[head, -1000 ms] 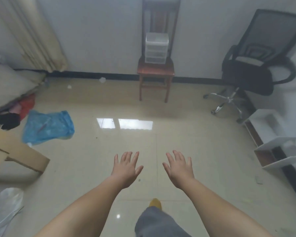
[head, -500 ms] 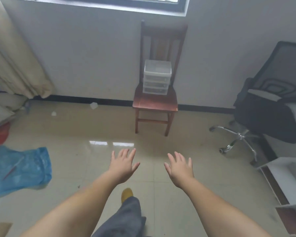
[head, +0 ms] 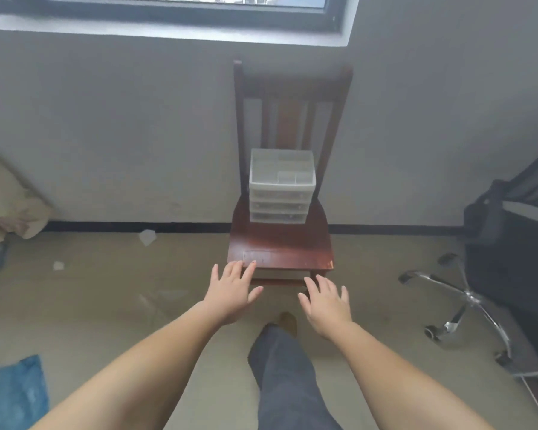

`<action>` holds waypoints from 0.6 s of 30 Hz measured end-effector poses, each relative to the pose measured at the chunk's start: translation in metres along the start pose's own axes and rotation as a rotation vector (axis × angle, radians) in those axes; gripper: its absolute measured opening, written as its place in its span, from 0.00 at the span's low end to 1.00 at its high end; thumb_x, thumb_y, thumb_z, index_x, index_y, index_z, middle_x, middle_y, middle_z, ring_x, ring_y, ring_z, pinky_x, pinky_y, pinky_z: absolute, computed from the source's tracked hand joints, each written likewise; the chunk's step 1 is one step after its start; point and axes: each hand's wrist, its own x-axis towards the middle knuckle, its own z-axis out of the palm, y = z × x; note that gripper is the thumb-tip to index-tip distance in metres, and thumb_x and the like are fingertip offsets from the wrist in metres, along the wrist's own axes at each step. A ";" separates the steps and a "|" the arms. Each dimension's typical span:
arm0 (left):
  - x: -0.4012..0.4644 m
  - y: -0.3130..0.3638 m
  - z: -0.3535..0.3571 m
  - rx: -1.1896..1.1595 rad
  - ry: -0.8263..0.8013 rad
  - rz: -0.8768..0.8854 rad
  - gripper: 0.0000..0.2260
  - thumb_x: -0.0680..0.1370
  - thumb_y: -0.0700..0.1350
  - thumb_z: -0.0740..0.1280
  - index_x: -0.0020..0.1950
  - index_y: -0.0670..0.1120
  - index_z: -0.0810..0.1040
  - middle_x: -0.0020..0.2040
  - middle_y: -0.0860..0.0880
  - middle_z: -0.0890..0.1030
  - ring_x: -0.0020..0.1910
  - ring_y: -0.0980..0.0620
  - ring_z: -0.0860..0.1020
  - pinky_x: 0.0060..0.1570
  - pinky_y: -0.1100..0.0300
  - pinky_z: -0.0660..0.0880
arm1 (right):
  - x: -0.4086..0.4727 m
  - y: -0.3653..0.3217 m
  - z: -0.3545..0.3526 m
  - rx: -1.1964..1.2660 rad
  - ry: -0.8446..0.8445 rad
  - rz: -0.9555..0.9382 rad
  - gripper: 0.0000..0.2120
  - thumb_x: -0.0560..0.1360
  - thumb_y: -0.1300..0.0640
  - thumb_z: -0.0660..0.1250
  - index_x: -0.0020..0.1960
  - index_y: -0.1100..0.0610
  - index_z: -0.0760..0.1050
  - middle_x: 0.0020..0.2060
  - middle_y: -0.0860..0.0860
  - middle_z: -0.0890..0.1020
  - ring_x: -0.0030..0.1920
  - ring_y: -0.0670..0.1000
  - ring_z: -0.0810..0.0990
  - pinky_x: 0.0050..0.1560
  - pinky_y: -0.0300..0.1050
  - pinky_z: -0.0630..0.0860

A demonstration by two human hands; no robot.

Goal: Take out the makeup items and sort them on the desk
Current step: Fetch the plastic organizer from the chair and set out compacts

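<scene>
A clear plastic drawer organizer [head: 281, 189] with three drawers and an open top tray stands at the back of a dark red wooden chair [head: 284, 248] against the wall. Its contents cannot be made out. My left hand [head: 232, 291] is stretched forward with straight, spread fingers, in front of the chair seat's front left edge. My right hand [head: 326, 302] reaches out the same way, fingers straight, just below the seat's front edge. Both hands hold nothing. No makeup items are visible.
A black office chair [head: 510, 252] with a chrome wheeled base stands at the right. A blue plastic bag [head: 13, 395] lies on the tiled floor at lower left. A curtain [head: 7, 200] hangs at the left. Small scraps lie near the baseboard. My leg [head: 283, 377] is in front.
I have walked toward the wooden chair, which is now much closer and larger. Both hands stay held out, empty, and have come up to the seat's front edge.
</scene>
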 end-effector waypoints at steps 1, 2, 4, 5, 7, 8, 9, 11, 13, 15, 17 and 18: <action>0.030 -0.001 -0.008 -0.002 0.005 -0.008 0.28 0.81 0.59 0.47 0.78 0.49 0.47 0.77 0.46 0.55 0.76 0.48 0.51 0.73 0.42 0.46 | 0.029 0.004 -0.008 0.001 -0.004 -0.002 0.25 0.82 0.44 0.44 0.77 0.50 0.50 0.77 0.51 0.54 0.76 0.51 0.51 0.75 0.58 0.46; 0.060 -0.002 -0.016 -0.013 0.004 -0.018 0.28 0.81 0.59 0.48 0.78 0.49 0.47 0.77 0.45 0.55 0.76 0.48 0.51 0.73 0.42 0.46 | 0.058 0.009 -0.016 0.000 -0.021 -0.007 0.25 0.82 0.44 0.44 0.77 0.50 0.50 0.77 0.51 0.54 0.76 0.52 0.51 0.75 0.57 0.47; 0.112 -0.002 -0.030 -0.045 0.003 -0.055 0.28 0.81 0.59 0.48 0.78 0.50 0.46 0.77 0.45 0.54 0.76 0.48 0.50 0.73 0.42 0.46 | 0.109 0.016 -0.033 -0.004 -0.061 -0.014 0.25 0.82 0.44 0.44 0.77 0.50 0.50 0.77 0.52 0.54 0.76 0.53 0.52 0.75 0.57 0.48; 0.137 -0.003 -0.037 -0.052 0.009 -0.066 0.28 0.81 0.58 0.48 0.78 0.49 0.46 0.77 0.45 0.54 0.76 0.48 0.50 0.73 0.43 0.46 | 0.133 0.018 -0.043 -0.010 -0.073 -0.023 0.25 0.82 0.44 0.44 0.77 0.50 0.50 0.76 0.52 0.55 0.76 0.53 0.53 0.74 0.57 0.49; 0.182 -0.005 -0.047 -0.061 0.003 -0.067 0.28 0.81 0.58 0.49 0.78 0.49 0.46 0.77 0.45 0.55 0.76 0.48 0.50 0.73 0.43 0.46 | 0.179 0.020 -0.057 0.002 -0.109 -0.038 0.25 0.82 0.44 0.45 0.77 0.51 0.52 0.76 0.53 0.57 0.75 0.54 0.55 0.73 0.55 0.54; 0.203 -0.006 -0.051 -0.064 0.008 -0.063 0.28 0.81 0.58 0.49 0.78 0.49 0.46 0.77 0.45 0.55 0.76 0.48 0.50 0.73 0.44 0.46 | 0.202 0.018 -0.063 0.037 -0.121 -0.034 0.25 0.82 0.44 0.46 0.77 0.52 0.53 0.75 0.54 0.59 0.74 0.55 0.58 0.72 0.54 0.57; 0.226 -0.008 -0.052 -0.065 0.022 -0.058 0.28 0.81 0.58 0.50 0.78 0.48 0.46 0.77 0.45 0.55 0.76 0.48 0.50 0.74 0.44 0.46 | 0.225 0.017 -0.064 0.092 -0.129 -0.023 0.25 0.82 0.45 0.47 0.76 0.52 0.55 0.74 0.54 0.61 0.73 0.56 0.60 0.70 0.54 0.61; 0.271 -0.013 -0.053 -0.064 0.039 -0.040 0.29 0.81 0.57 0.51 0.78 0.48 0.46 0.77 0.45 0.53 0.77 0.48 0.49 0.74 0.45 0.46 | 0.271 0.011 -0.060 0.257 -0.165 0.012 0.24 0.82 0.47 0.49 0.75 0.54 0.57 0.72 0.55 0.64 0.70 0.57 0.64 0.66 0.53 0.64; 0.311 -0.020 -0.046 -0.043 0.049 -0.014 0.28 0.81 0.54 0.52 0.78 0.48 0.45 0.78 0.46 0.49 0.77 0.48 0.46 0.74 0.46 0.45 | 0.312 0.003 -0.051 0.469 -0.216 0.061 0.22 0.82 0.50 0.50 0.74 0.56 0.59 0.71 0.56 0.66 0.69 0.57 0.67 0.66 0.51 0.65; 0.341 -0.027 -0.033 0.011 0.042 -0.007 0.28 0.81 0.49 0.53 0.78 0.48 0.43 0.78 0.47 0.44 0.77 0.48 0.43 0.74 0.47 0.43 | 0.347 -0.005 -0.038 0.714 -0.271 0.168 0.20 0.82 0.56 0.50 0.73 0.56 0.61 0.70 0.54 0.68 0.65 0.54 0.71 0.64 0.46 0.67; 0.359 -0.035 -0.017 0.067 0.017 -0.015 0.31 0.79 0.43 0.54 0.77 0.48 0.40 0.78 0.47 0.41 0.77 0.48 0.40 0.73 0.46 0.40 | 0.377 -0.016 -0.025 1.055 -0.308 0.333 0.20 0.81 0.61 0.50 0.73 0.54 0.62 0.68 0.52 0.69 0.62 0.52 0.72 0.64 0.48 0.70; 0.363 -0.038 -0.010 0.076 0.009 -0.014 0.33 0.78 0.40 0.54 0.77 0.48 0.37 0.78 0.47 0.39 0.77 0.48 0.39 0.73 0.46 0.39 | 0.391 -0.022 -0.020 1.262 -0.307 0.437 0.21 0.80 0.63 0.50 0.72 0.55 0.62 0.66 0.53 0.71 0.63 0.53 0.72 0.65 0.51 0.71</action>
